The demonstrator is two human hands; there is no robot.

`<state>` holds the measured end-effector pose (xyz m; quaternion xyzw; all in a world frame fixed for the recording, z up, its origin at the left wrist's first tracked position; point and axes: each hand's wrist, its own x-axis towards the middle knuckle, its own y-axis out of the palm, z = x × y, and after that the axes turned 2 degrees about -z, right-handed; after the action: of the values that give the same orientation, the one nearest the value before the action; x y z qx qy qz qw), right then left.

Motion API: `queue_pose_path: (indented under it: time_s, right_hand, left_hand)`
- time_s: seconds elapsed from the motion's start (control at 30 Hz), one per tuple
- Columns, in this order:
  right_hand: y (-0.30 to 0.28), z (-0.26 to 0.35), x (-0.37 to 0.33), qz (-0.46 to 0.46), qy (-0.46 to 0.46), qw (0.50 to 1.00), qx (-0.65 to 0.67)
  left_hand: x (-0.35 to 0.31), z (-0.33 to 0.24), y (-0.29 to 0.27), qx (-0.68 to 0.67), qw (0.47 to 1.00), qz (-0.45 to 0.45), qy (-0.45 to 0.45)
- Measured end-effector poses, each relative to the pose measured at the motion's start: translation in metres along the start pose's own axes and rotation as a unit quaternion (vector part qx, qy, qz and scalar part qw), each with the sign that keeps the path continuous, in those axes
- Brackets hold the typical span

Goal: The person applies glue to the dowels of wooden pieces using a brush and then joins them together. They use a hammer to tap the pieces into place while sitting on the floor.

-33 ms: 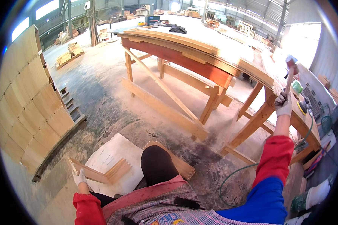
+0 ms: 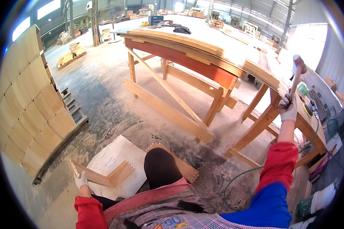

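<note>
Raised at the right, my gloved right hand [image 2: 288, 107] is closed round the handle of a mallet [image 2: 301, 65], whose head is reddish with a pale face. At the lower left, my gloved left hand [image 2: 81, 180] grips the end of a wooden board joined to a shorter one; together they form an L-shaped wooden corner [image 2: 120, 173] with notched ends. This corner stands over a flat pale sheet [image 2: 116, 152] on the floor. Another notched board [image 2: 185, 170] lies beside my knee, partly hidden by it.
A wooden workbench [image 2: 202, 61] runs across the middle and right. On its right part sit a yellow-rimmed sander [image 2: 308, 110] and a green hose [image 2: 237, 177] that hangs to the floor. Stacked wooden panels [image 2: 34, 110] stand on a pallet at the left.
The mallet's head has tilted slightly to the right and become sharper, with my right hand nearly in place. My left hand and the wooden corner have not moved.
</note>
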<state>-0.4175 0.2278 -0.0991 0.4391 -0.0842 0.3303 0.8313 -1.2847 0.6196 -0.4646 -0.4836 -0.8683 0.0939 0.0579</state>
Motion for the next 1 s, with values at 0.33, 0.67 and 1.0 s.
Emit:
queue_pose_path:
  time_s: [0.33,0.67,1.0]
  right_hand:
    - [0.191,-0.153,-0.088,0.016,0.114,0.989,-0.088]
    - [0.323,-0.343,-0.289,0.342,0.445,0.770,-0.304]
    - [0.401,-0.408,-0.367,0.642,0.099,0.657,-0.382]
  left_hand:
    - [-0.017,0.007,0.008,-0.069,0.997,0.021,0.012]
    - [-0.070,-0.068,0.013,0.226,0.974,0.028,-0.015]
    - [-0.078,-0.067,0.015,0.333,0.940,0.066,0.019]
